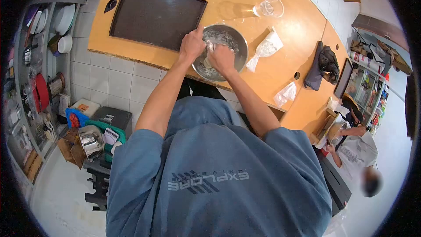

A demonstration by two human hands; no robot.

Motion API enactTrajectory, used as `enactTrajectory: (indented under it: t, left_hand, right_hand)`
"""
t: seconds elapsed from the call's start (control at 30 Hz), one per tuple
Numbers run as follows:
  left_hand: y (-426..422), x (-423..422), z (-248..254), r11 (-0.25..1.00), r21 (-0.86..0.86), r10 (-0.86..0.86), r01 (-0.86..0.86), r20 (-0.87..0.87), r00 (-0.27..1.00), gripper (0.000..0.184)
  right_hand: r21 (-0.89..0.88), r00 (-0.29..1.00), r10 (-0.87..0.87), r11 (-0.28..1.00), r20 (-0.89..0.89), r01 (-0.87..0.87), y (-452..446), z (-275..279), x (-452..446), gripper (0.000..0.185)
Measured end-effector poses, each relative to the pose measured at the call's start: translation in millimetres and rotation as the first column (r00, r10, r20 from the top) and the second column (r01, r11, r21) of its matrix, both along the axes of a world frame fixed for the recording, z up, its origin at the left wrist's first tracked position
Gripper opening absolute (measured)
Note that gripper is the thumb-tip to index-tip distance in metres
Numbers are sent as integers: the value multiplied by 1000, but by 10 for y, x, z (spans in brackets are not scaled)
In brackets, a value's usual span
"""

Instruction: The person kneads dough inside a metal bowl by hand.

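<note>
A metal mixing bowl (240, 39) stands near the table's front edge, its inside smeared with white flour and sticky residue. My left hand (193, 44) is closed over the bowl's left rim. Inside the bowl is my right hand (222, 58), its fingers curled into pale dough (208, 63). Whitish paste coats those fingers, and the hand partly hides the dough. Just left of the bowl lies a dark baking tray (158, 15), close to my left hand.
Right of the bowl are a clear plastic cup (268, 7) and two white plastic bags (268, 47). Dark cloth items (322, 66) lie farther right. A shelf rack (50, 61) stands at left, with a steel pot (91, 141) below. Another person (357, 151) works at far right.
</note>
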State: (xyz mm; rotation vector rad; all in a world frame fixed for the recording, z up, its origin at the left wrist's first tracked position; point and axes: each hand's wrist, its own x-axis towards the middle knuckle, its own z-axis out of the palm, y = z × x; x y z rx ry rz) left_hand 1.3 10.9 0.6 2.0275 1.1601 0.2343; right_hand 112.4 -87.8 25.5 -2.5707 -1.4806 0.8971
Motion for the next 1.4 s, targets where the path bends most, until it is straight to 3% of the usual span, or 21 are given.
enactTrajectory:
  t: [0.2, 0.3, 0.4, 0.6, 0.7, 0.9, 1.0, 1.1, 1.13, 1.23, 1.33, 1.4]
  left_hand:
    - [0, -21, 43, 999, -48, 2, -1, 26, 1000, 24]
    - [4, -46, 22, 999, -42, 11, -9, 36, 999, 23]
    - [8, -41, 30, 1000, -21, 17, -16, 65, 998, 24]
    - [-1, -11, -9, 999, -24, 35, -33, 54, 998, 24]
    - [-14, -40, -50, 998, -19, 53, -51, 70, 996, 23]
    - [-11, -38, 19, 998, 4, 69, -70, 61, 996, 22]
    - [-44, -62, 2, 998, 4, 67, -67, 58, 996, 23]
    - [19, -66, -53, 999, 1, 35, -35, 38, 999, 23]
    - [30, -65, -29, 1000, 5, 24, -25, 33, 999, 23]
    - [41, -61, 18, 1000, 11, 9, -9, 19, 1000, 26]
    - [45, -73, -30, 1000, 18, -12, 11, 48, 999, 28]
    - [44, -72, -48, 1000, 17, -20, 19, 51, 998, 28]
  right_hand:
    - [222, 951, -57, 975, 303, -13, -140, -172, -148, 37]
    - [123, 975, -1, 992, 222, -27, -108, -182, -15, 35]
    - [241, 994, 27, 969, 110, -53, -134, -353, 47, 32]
    - [307, 945, 97, 931, 312, -197, -17, -449, -22, 28]
    - [376, 929, 6, 914, 370, -155, 55, -509, -48, 29]
    - [221, 966, -65, 975, 249, 9, 194, -550, -14, 32]
    - [145, 991, -134, 981, 11, 131, 207, -587, 84, 40]
    - [102, 929, 24, 995, -368, 15, 134, -585, 386, 48]
    - [160, 902, 219, 972, -371, -170, 112, -506, 465, 54]
    - [6, 854, 501, 863, -143, -505, 101, -119, 410, 58]
    - [-64, 813, 577, 811, -85, -582, -7, -139, 301, 65]
    - [40, 859, 508, 861, -66, -506, -98, -74, 315, 63]
